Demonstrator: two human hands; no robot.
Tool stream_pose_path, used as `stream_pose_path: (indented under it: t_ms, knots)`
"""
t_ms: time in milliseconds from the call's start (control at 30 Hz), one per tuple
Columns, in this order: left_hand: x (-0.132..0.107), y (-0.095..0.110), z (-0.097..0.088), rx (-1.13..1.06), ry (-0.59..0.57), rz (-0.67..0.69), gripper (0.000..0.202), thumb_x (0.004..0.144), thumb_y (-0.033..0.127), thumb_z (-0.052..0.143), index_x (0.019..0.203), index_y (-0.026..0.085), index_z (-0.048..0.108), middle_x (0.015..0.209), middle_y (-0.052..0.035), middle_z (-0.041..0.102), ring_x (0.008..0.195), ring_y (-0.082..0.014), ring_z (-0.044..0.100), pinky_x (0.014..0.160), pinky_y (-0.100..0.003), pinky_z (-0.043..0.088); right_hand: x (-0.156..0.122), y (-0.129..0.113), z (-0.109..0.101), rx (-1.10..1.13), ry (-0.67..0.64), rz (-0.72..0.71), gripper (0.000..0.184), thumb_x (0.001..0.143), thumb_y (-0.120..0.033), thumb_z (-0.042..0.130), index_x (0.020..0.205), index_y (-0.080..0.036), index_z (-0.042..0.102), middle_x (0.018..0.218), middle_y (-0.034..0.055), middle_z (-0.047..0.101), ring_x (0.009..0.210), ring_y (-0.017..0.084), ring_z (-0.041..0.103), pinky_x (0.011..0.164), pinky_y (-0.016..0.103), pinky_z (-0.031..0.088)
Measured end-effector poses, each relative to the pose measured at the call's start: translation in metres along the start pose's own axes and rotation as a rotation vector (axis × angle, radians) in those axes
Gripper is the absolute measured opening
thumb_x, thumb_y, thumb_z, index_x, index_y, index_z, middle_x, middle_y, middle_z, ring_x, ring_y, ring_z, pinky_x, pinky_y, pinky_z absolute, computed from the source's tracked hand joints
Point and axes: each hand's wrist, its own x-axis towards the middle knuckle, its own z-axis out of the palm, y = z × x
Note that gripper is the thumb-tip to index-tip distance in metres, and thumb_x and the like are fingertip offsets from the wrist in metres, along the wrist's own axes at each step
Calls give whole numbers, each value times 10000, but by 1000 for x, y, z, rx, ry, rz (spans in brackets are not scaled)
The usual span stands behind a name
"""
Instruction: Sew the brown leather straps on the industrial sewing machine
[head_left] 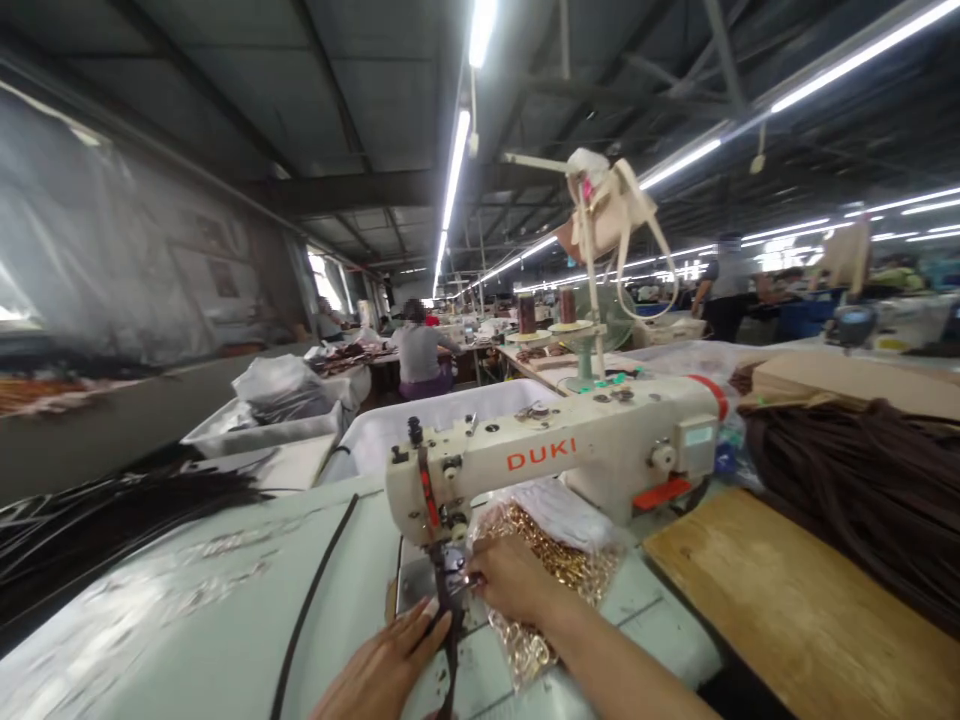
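A white sewing machine point(555, 455) lettered DUKI stands on the pale table point(187, 600). A narrow dark strap point(450, 640) runs under its needle toward me. My left hand point(386, 665) lies flat on the table with fingertips pressing the strap just in front of the needle. My right hand point(510, 580) reaches in from the right, its fingertips pinching at the strap beside the presser foot. Under my right wrist lies a clear bag of gold metal rings point(555, 570).
Another dark strap point(315, 590) curves across the table at left, beside a heap of black straps point(90, 520). A wooden board point(787, 600) and a pile of brown straps point(870, 490) lie at right. White bins point(270, 420) stand behind. Other people work farther back.
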Motion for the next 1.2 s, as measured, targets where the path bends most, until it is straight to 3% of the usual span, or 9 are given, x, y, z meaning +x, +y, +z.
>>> stream_pose_path:
  t_ms: [133, 367, 467, 633, 867, 1200]
  knots:
    - [2, -4, 2, 85, 13, 68, 576, 825, 436, 596, 1340, 204, 483, 1290, -121, 561, 1107, -268, 594, 926, -364, 498, 0, 1, 1, 15, 9, -4, 210, 816, -214, 555, 944, -253, 717, 915, 13, 686, 852, 185, 631, 738, 251, 413]
    - [9, -37, 52, 85, 181, 266, 637, 839, 422, 587, 1401, 197, 387, 1278, -134, 570, 1170, -297, 542, 932, -362, 500, -1, 0, 4, 44, 7, 13, 203, 796, -205, 576, 906, -302, 716, 854, -26, 677, 795, 166, 623, 697, 245, 378]
    - [6, -35, 47, 61, 206, 236, 622, 867, 389, 557, 1425, 229, 334, 1330, -97, 533, 1228, -265, 493, 999, -346, 444, 0, 1, 5, 76, 5, 0, 245, 802, -204, 571, 952, -344, 704, 856, -42, 671, 784, 156, 619, 695, 242, 371]
    - [11, -29, 32, 184, 145, 250, 524, 835, 251, 538, 1345, 165, 456, 1279, -126, 571, 1163, -253, 555, 940, -309, 491, 1, 1, 7, 86, -4, -7, 243, 787, -179, 560, 924, -319, 704, 848, -41, 665, 783, 150, 616, 702, 236, 368]
    - [11, -34, 43, 189, 170, 278, 604, 781, 91, 479, 1375, 180, 413, 1293, -112, 562, 1170, -242, 549, 947, -304, 481, 2, 0, 5, 67, -5, -10, 212, 797, -188, 547, 883, -304, 703, 824, -44, 658, 759, 146, 612, 678, 234, 366]
    - [11, -38, 51, 206, 172, 286, 591, 788, 86, 478, 1369, 170, 416, 1279, -128, 569, 1150, -257, 563, 928, -304, 496, 1, -1, 5, 101, -33, -5, 350, 806, -168, 543, 1051, -378, 678, 867, -46, 666, 790, 142, 615, 722, 227, 384]
